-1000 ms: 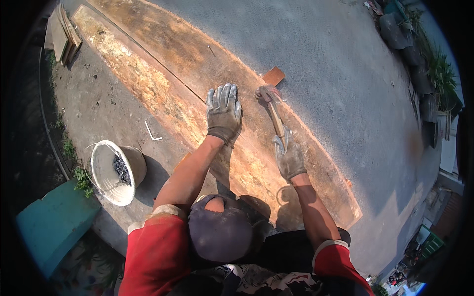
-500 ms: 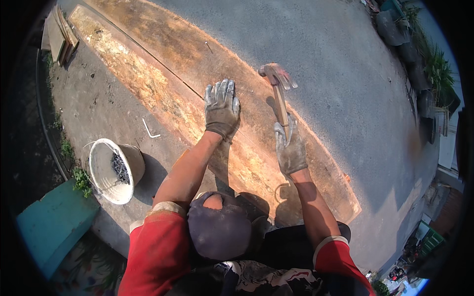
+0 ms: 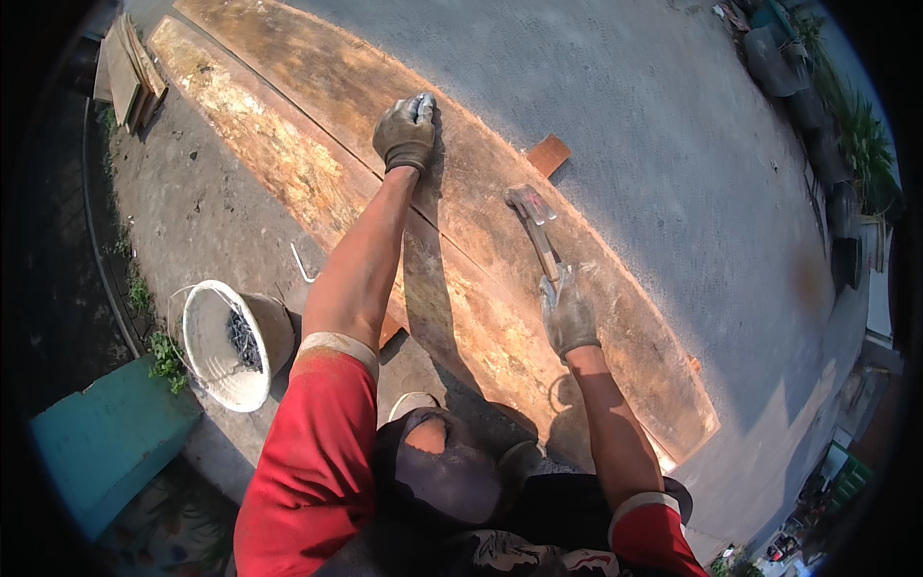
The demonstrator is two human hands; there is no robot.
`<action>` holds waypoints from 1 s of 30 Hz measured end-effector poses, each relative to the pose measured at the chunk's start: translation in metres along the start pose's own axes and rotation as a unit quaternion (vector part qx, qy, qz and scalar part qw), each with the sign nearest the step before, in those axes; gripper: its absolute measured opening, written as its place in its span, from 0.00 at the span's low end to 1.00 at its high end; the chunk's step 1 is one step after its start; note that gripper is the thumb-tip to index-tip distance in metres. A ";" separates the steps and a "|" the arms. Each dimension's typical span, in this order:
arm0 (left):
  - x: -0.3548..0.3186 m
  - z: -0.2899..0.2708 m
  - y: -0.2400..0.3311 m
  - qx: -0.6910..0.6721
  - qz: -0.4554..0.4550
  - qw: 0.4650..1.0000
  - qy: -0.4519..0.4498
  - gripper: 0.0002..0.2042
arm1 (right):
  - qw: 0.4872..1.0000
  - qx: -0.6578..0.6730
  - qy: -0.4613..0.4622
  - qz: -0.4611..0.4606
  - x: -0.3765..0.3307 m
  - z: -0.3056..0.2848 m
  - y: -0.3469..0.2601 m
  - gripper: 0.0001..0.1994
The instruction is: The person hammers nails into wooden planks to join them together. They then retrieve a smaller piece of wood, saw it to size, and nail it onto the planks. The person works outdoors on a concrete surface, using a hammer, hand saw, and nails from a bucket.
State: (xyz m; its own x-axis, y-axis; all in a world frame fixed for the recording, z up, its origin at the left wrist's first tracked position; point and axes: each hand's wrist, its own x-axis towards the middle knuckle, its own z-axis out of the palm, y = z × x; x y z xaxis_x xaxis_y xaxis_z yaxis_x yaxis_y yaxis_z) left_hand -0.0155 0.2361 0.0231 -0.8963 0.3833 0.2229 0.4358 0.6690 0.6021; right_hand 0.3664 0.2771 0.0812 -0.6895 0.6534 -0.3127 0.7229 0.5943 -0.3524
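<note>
My left hand (image 3: 406, 133), in a grey-brown work glove, reaches out over a long worn wooden board (image 3: 495, 216). Its fingers are curled closed and pressed to the board's surface; whatever is between them is hidden. My right hand (image 3: 569, 313), gloved too, is wrapped round the handle of a claw hammer (image 3: 538, 231). The hammer is over the same board, its head pointing away from me. Alongside lies a second plank (image 3: 279, 144) with a pale, flaking surface, a narrow dark gap between the two.
On the ground at left stands a white bucket (image 3: 202, 337) with many nails (image 3: 243, 341) in it. A white L-shaped piece (image 3: 302, 263) lies near it. A wood block (image 3: 548, 155) juts from under the board. Stacked boards (image 3: 130, 72) lean at far left.
My left hand has moved forward along the board, its fingers going from flat to curled, over where a nail showed before. The hammer head has tilted and come nearer the board.
</note>
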 end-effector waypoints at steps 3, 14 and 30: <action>0.013 -0.004 -0.016 -0.025 0.119 0.992 0.017 0.14 | 0.999 0.001 -0.022 0.026 0.005 -0.010 -0.008 0.27; -0.141 -0.048 0.039 -0.160 0.170 0.964 -0.128 0.11 | 0.998 0.060 0.022 0.030 0.005 -0.011 0.003 0.28; -0.184 -0.043 0.021 -0.123 0.227 0.965 -0.034 0.13 | 0.948 0.225 0.168 -0.152 -0.066 -0.038 -0.056 0.24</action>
State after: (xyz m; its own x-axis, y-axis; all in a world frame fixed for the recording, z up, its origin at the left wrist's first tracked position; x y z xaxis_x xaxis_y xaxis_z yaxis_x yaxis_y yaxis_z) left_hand 0.1556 0.1524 0.0277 -0.6061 0.6483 0.4607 0.7424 0.2533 0.6202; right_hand 0.3730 0.2190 0.1548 -0.7556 0.6409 0.1355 0.3488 0.5687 -0.7449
